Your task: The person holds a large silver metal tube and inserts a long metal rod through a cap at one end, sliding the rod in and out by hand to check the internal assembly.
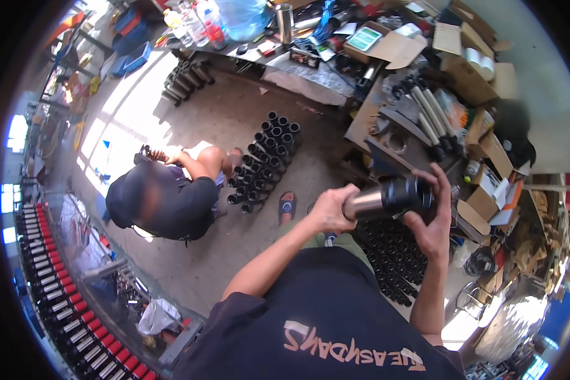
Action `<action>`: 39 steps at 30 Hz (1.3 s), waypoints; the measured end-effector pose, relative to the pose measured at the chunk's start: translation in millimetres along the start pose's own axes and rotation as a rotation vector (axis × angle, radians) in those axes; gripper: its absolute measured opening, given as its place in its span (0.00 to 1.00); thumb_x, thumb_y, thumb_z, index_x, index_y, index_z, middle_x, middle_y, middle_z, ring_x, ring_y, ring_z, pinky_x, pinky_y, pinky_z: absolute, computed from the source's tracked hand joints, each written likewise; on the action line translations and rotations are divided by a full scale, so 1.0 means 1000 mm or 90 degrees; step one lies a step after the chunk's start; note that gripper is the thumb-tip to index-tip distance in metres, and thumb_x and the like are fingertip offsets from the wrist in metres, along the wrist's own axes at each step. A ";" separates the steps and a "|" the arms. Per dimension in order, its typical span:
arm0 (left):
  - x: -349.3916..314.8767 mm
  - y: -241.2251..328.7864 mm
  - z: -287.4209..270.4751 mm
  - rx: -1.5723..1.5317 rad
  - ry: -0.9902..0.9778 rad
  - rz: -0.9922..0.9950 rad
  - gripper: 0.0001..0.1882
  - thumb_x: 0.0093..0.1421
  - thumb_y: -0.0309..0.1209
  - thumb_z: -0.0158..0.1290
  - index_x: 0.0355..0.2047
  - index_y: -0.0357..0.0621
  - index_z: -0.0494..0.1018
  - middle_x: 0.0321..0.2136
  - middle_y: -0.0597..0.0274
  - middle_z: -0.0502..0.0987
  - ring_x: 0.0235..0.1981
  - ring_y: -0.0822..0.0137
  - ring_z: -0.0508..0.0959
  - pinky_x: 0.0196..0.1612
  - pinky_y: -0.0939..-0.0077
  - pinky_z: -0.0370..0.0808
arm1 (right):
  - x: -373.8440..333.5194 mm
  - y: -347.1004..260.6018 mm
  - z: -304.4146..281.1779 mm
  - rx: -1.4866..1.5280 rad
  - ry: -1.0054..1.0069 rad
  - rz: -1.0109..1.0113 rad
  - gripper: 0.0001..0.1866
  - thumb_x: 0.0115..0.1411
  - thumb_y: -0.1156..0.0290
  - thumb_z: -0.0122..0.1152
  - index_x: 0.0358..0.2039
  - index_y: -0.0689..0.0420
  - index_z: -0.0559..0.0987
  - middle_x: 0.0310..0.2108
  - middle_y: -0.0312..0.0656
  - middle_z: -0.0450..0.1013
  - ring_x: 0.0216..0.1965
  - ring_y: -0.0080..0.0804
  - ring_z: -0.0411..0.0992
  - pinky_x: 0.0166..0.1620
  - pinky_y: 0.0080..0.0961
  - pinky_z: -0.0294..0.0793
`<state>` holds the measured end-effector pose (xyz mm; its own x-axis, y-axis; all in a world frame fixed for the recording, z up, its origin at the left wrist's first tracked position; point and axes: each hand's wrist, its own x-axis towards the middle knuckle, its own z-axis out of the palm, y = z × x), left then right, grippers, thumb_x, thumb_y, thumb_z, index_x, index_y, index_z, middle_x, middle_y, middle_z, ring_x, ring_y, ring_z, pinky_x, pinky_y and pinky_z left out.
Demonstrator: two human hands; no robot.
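Observation:
A silver metal cylinder [368, 204] with a wide, shiny black end [406, 195] is held sideways in front of my body. My left hand [331, 210] is closed round its silver end. At the other end, the fingers and thumb of my right hand [436, 218] curve about the black part; the hand's palm side faces it. Below and partly behind my right forearm, many black round-topped tubes [389, 259] stand packed together on the floor.
Left of me another person [171, 199] sits low, handling a dark part. Between us stand rows of open black tubes [266, 158]. A cluttered workbench [307, 85] runs ahead, with cartons [468, 76] at right. Silver-and-red cylinders [76, 297] line the far left.

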<state>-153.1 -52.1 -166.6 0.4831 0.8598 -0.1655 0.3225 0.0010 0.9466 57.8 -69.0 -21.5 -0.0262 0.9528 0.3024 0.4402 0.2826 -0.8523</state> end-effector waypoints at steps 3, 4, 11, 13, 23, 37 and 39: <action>-0.013 -0.094 0.029 0.175 0.065 0.038 0.31 0.38 0.33 0.65 0.47 0.48 0.71 0.40 0.55 0.77 0.45 0.51 0.76 0.48 0.57 0.73 | -0.009 0.043 0.041 -0.254 -0.313 0.182 0.23 0.47 0.64 0.73 0.42 0.57 0.77 0.41 0.49 0.75 0.42 0.48 0.77 0.44 0.37 0.78; -0.018 -0.127 0.033 0.217 0.079 0.017 0.34 0.37 0.34 0.66 0.49 0.49 0.71 0.42 0.54 0.76 0.47 0.50 0.75 0.49 0.56 0.72 | -0.019 0.075 0.064 -0.237 -0.353 0.206 0.23 0.46 0.63 0.74 0.42 0.56 0.77 0.40 0.48 0.75 0.42 0.48 0.76 0.44 0.39 0.78; -0.083 -0.469 0.016 0.270 0.160 -0.628 0.33 0.49 0.37 0.65 0.51 0.32 0.67 0.42 0.35 0.78 0.48 0.40 0.78 0.53 0.52 0.75 | -0.129 0.376 0.267 -0.339 -0.284 0.458 0.29 0.48 0.55 0.72 0.44 0.58 0.72 0.41 0.54 0.72 0.43 0.55 0.75 0.46 0.45 0.76; -0.109 -0.534 -0.025 0.264 0.207 -0.757 0.40 0.56 0.43 0.63 0.60 0.33 0.57 0.49 0.34 0.76 0.52 0.39 0.76 0.56 0.53 0.73 | -0.137 0.458 0.304 -0.394 -0.278 0.511 0.31 0.47 0.54 0.71 0.46 0.58 0.70 0.42 0.55 0.72 0.44 0.57 0.75 0.46 0.48 0.76; -0.133 -0.678 -0.031 0.136 0.452 -0.874 0.37 0.52 0.42 0.66 0.56 0.37 0.61 0.35 0.41 0.79 0.21 0.53 0.81 0.22 0.59 0.80 | -0.169 0.629 0.327 -0.599 -0.044 0.749 0.35 0.52 0.52 0.70 0.52 0.58 0.64 0.50 0.56 0.70 0.47 0.60 0.75 0.46 0.51 0.78; -0.177 -0.281 -0.010 -0.323 0.584 -0.716 0.23 0.47 0.41 0.68 0.34 0.33 0.79 0.20 0.55 0.78 0.15 0.65 0.76 0.20 0.74 0.73 | -0.285 0.456 0.062 -0.331 0.315 0.851 0.20 0.60 0.54 0.59 0.42 0.59 0.79 0.35 0.49 0.81 0.39 0.40 0.79 0.42 0.35 0.77; -0.223 -0.162 -0.027 -0.441 0.426 -0.603 0.25 0.48 0.38 0.69 0.42 0.34 0.77 0.24 0.58 0.78 0.21 0.67 0.77 0.24 0.75 0.75 | -0.314 0.463 -0.001 0.148 0.532 0.860 0.26 0.65 0.47 0.54 0.47 0.58 0.77 0.39 0.40 0.80 0.31 0.25 0.72 0.30 0.23 0.70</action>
<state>-335.5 -230.0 -275.3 -0.2453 0.4667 -0.8497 -0.2611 0.8123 0.5215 271.1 -237.5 -511.0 0.7587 0.2036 -0.6189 -0.4080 -0.5920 -0.6950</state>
